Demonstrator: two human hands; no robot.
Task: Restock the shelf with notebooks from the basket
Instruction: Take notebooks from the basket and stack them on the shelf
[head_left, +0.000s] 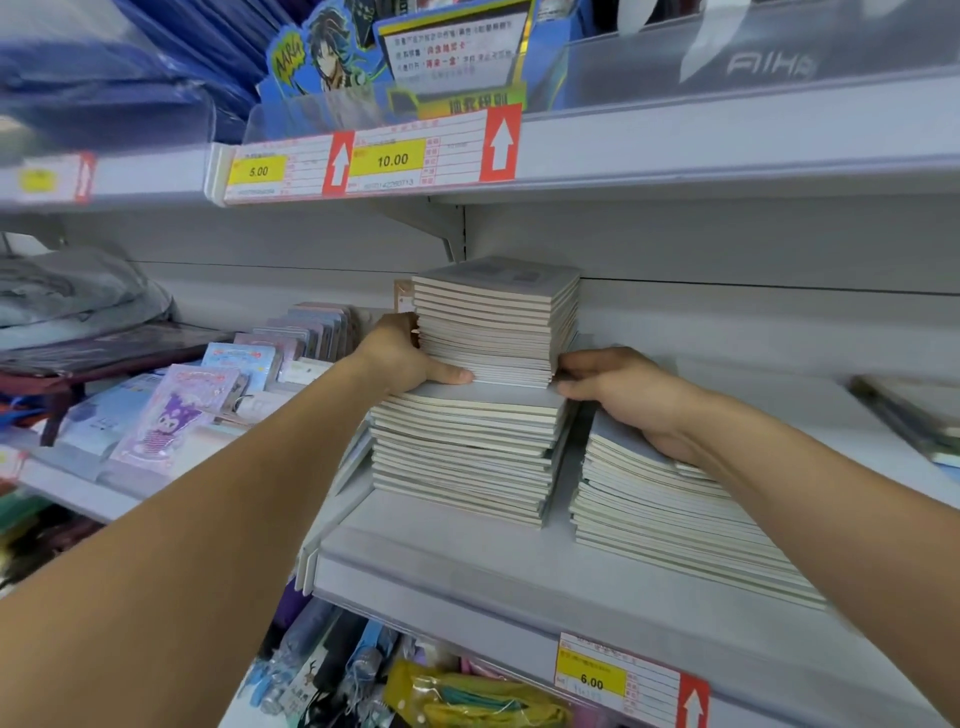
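Bright, even overhead store light, with soft shadows. Wide-angle bending bows the grey metal shelf edge (727, 140) toward 12 o'clock. Blurred blue plastic-wrapped bags (104, 78) at 10 o'clock; glare streaks the clear plastic shelf divider (779, 57) at 1 o'clock.

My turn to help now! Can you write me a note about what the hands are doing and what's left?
Left hand: grips the left side of the upper notebook batch.
Right hand: grips that batch's right side, resting on the right stack.
The batch sits on the middle stack, set further back, on the shelf.
Done: batch placed.
Left: square it up. The basket is out of view.
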